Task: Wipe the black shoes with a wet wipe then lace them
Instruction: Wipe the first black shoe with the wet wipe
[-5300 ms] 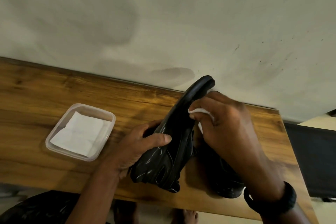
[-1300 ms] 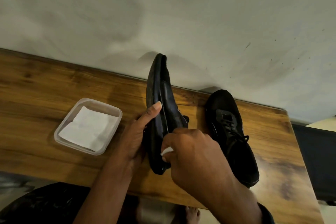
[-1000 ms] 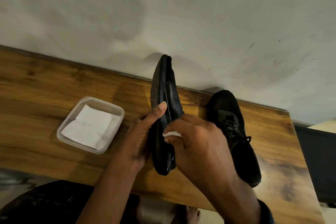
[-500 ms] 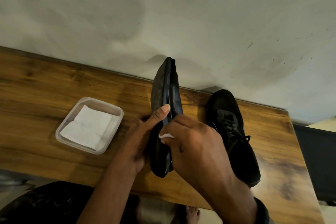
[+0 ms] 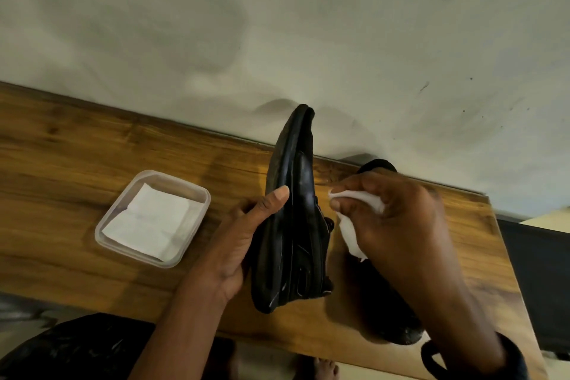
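My left hand (image 5: 243, 241) grips a black shoe (image 5: 293, 225) stood on edge on the wooden table (image 5: 77, 157), thumb along its sole side, toe pointing at the wall. My right hand (image 5: 398, 219) holds a crumpled white wet wipe (image 5: 354, 219) just right of that shoe, a small gap apart from it. The second black shoe (image 5: 388, 318) lies flat on the table under my right hand and is mostly hidden by it; only its toe and heel show.
A clear plastic tub (image 5: 197, 194) holding folded white wipes (image 5: 151, 222) sits on the table to the left. The table backs onto a pale wall (image 5: 277, 25). A dark panel (image 5: 536, 271) stands past the table's right end. My bare foot shows below the front edge.
My right hand has lifted the wipe off the shoe's side and moved right, over the second shoe. The held shoe stays upright in my left hand.
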